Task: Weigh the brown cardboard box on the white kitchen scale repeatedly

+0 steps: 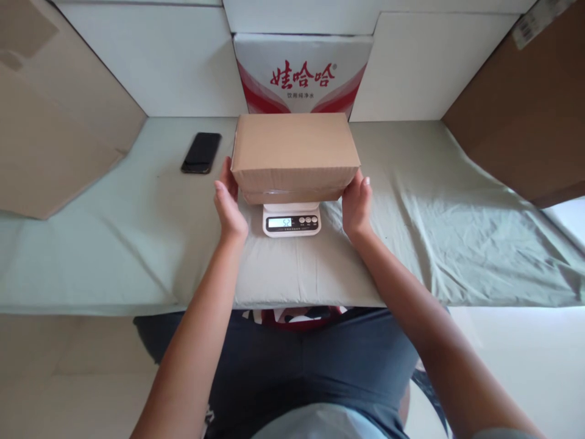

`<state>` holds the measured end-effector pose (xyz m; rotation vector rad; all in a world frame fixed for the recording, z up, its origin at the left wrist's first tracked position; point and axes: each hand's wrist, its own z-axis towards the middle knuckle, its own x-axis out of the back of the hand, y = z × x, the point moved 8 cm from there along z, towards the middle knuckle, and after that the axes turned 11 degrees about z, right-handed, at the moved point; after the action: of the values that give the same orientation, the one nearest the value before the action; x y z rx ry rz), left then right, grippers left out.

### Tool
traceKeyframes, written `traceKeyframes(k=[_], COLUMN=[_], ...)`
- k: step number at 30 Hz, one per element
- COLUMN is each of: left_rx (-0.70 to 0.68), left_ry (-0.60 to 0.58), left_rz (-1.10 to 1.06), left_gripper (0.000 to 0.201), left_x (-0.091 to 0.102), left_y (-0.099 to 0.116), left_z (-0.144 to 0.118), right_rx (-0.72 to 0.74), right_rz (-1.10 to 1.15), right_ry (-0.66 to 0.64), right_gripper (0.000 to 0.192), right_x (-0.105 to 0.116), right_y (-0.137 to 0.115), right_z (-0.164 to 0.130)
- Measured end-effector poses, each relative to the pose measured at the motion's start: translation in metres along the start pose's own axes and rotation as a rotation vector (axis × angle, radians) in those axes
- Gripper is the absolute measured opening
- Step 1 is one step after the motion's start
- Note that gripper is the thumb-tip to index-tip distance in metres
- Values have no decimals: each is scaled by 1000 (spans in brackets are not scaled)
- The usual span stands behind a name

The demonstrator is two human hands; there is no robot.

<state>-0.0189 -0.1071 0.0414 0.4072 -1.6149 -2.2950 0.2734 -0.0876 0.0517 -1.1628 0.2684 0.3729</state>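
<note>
A closed brown cardboard box (295, 143) sits over a small white kitchen scale (292, 228), hiding most of its platform. The lit display at the scale's front reads what looks like 52, beside several round buttons. My left hand (230, 204) is at the box's left side, thumb up and fingers against the cardboard. On the opposite side, my right hand (357, 201) holds the lower right corner, its fingertips partly hidden behind the box. Between them the box stays level. Whether its full weight rests on the scale, I cannot tell.
A black phone (202, 152) lies on the pale green cloth (114, 256) to the left. White boxes form a wall at the back, one with red lettering (304, 74). Large brown cardboard panels stand at the left (64, 122) and right (521, 116).
</note>
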Motion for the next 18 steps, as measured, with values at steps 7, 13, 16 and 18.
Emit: traceKeyframes(k=[7,13,16,18], left_rx=[-95,-24,17,28], left_ry=[27,32,26,34], left_rz=[73,-3,-29,-27], left_gripper=[86,86,91,93], left_x=[6,3,0,0], left_y=[10,6,3,2], left_z=[-9,-8,-8,-10], right_rx=[66,59,56,45], right_rz=[-39,-36,-44,-68], right_ry=[0,-14,-16,-11], right_gripper=[77,80,78,79], right_x=[-8,-10,-12,-13], right_y=[-9,-13,-14,-13], right_z=[-2,-1,0,0])
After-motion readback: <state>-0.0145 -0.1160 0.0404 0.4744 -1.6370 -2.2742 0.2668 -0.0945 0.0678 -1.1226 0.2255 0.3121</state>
